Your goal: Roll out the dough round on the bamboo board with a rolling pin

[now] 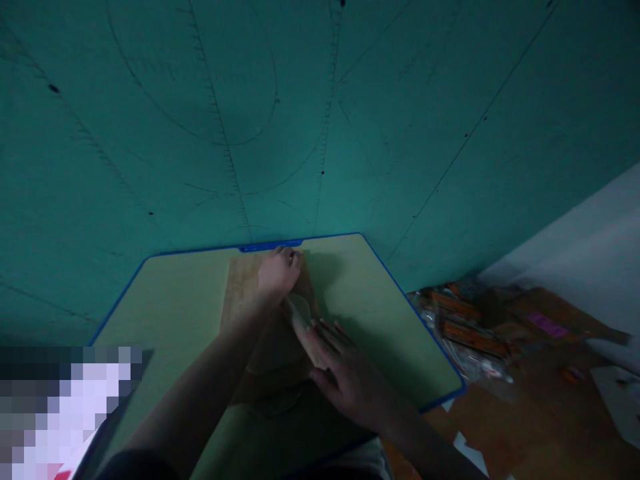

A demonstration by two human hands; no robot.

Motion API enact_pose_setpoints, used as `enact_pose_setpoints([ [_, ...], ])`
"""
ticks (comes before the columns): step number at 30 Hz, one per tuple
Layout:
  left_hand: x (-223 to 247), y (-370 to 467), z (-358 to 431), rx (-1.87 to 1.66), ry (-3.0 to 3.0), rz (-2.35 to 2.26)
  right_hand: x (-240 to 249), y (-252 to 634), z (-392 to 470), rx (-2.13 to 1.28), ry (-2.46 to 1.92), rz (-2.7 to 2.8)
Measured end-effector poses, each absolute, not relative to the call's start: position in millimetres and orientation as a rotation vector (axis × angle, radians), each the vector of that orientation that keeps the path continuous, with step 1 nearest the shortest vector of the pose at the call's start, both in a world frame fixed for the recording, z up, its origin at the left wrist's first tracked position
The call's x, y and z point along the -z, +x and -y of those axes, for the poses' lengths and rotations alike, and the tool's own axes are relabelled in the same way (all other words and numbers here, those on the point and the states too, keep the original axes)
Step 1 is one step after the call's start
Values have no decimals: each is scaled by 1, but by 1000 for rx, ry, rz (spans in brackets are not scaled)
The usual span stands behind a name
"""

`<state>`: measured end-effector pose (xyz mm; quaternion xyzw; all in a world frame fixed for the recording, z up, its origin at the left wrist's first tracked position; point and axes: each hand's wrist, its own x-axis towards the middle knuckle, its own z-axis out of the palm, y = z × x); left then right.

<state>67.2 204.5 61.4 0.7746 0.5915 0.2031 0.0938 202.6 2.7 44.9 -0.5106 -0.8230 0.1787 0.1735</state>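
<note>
A wooden board (234, 287) lies on a pale tabletop with a blue rim (390, 333). On the board is a thin, pale, soft-looking sheet (302, 311), its right edge raised or folded over; I cannot tell what it is made of. My left hand (280, 272) is at the board's far end, its fingers curled in at the sheet's far part; what they hold is hidden. My right hand (345, 367) lies along the sheet's right edge, fingers stretched out and touching it. My left forearm covers part of the board.
A green wall (280, 133) with drawn lines and curves rises behind the table. Plastic-wrapped orange-brown items (470, 327) and a cardboard piece (545, 313) lie on the floor at right, with white scraps (470, 453) nearer. A blurred-out patch (75, 413) covers the lower left.
</note>
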Motion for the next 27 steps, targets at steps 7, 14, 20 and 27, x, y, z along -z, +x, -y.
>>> enact_pose_setpoints([
  [7,-58,51,-205,-529,2334,-1689,-51,175,5,-504,-1455,2374],
  [14,-55,13,-195,-432,2404,-1672,-68,149,9,-543,-1359,2364],
  [20,-57,43,-194,-491,2351,-1782,-45,176,17,-456,-1533,2286],
  [27,-56,52,-196,-484,2334,-1779,-61,173,15,-505,-1522,2351],
])
